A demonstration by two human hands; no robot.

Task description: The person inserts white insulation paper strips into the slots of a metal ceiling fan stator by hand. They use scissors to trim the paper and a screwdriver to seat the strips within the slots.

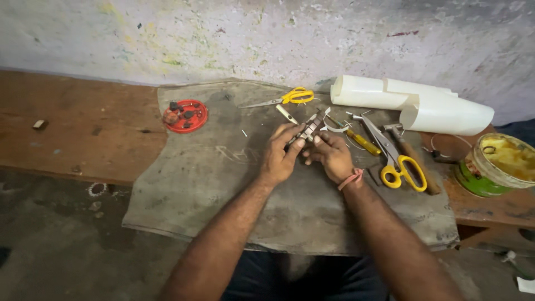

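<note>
Head view: both hands meet over the middle of a grey cloth (212, 184) spread on the wooden worktop (72, 128). Left hand (280, 155) has its fingers curled around the lower end of a thin metal strip piece (310, 127), thumb on top. Right hand (331, 154) pinches the same piece from the other side, fingers closed on it; a pink band sits on that wrist. The piece is angled up and away from the person, just above the cloth, near its far edge. What exactly it is, can't tell, too small. Around it: yellow-handled scissors (290, 97) behind the hands, 1 larger pair of yellow-handled shears (397, 161) just right of the right hand, a hammer (409, 151) beside those, rolled white sheets (415, 103) at the back right, an open green tin (496, 164) at far right, a red lid with small parts (186, 115) at left.
</note>
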